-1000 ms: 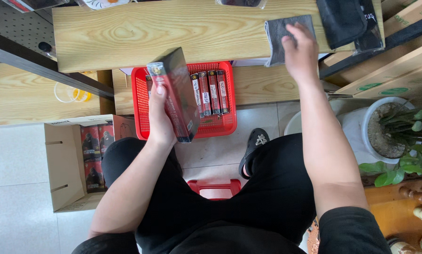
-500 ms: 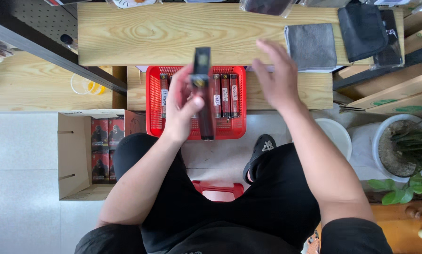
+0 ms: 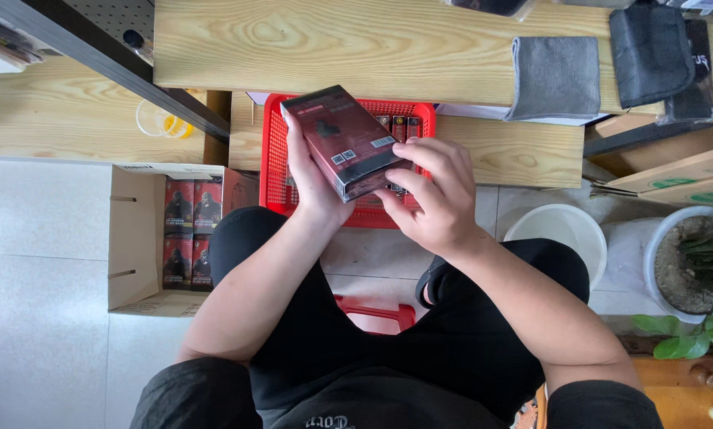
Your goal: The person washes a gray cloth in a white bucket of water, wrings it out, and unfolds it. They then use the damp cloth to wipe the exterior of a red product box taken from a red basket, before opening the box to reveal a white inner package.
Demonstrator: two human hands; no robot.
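Observation:
I hold a dark red and black shrink-wrapped box (image 3: pixel 344 139) in both hands above my lap. My left hand (image 3: pixel 313 187) grips its left and lower edge from beneath. My right hand (image 3: pixel 432 191) clasps its lower right corner, fingers curled over the edge. The box lies tilted, its printed back face turned up. Directly behind it is a red plastic basket (image 3: pixel 281 159) on a low wooden bench, with more such boxes standing in it, mostly hidden by the held box.
An open cardboard carton (image 3: pixel 134 238) with several matching boxes stands on the floor at left. A grey cloth (image 3: pixel 555 75) and a black cloth (image 3: pixel 651 52) lie on the wooden table. A white bucket (image 3: pixel 559 230), a potted plant (image 3: pixel 690 270) and a red stool (image 3: pixel 376 314) are nearby.
My right hand came off the grey cloth and down onto the box. The box, held upright on edge in my left hand before, now lies flat-tilted between both hands.

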